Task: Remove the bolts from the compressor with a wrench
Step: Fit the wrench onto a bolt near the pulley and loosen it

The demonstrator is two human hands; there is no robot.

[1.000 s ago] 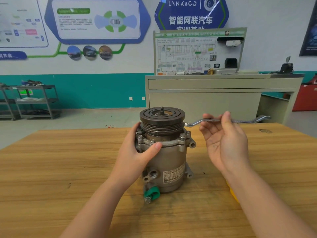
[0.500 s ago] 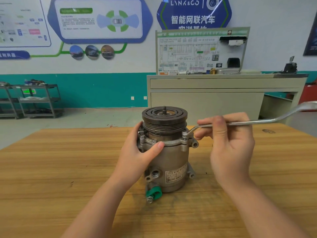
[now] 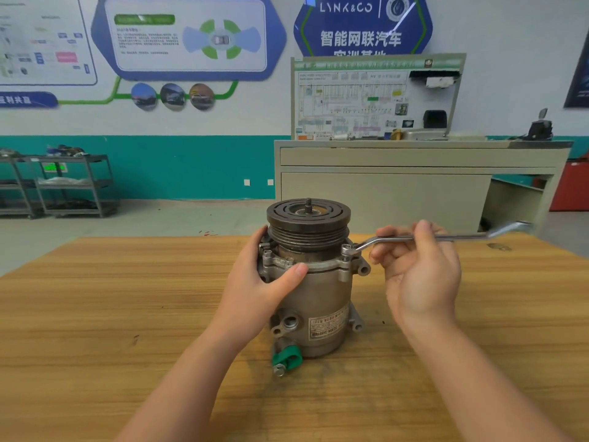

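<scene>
A grey metal compressor stands upright on the wooden table, its dark pulley on top and a green cap at its base. My left hand grips the left side of its body, thumb across the front flange. A long offset ring wrench lies nearly level to the right, its ring end seated on the bolt at the flange's right ear. My right hand holds the wrench shaft between thumb and curled fingers, palm toward me.
The table's far edge runs just behind the compressor. Beyond it stand a beige workbench with a wiring display board, a red cabinet at far right and metal shelf carts at far left.
The wrench's ring end dropped from beside the pulley onto the flange's right bolt. Its far end swung toward me, then back to level. My left hand kept its grip.
</scene>
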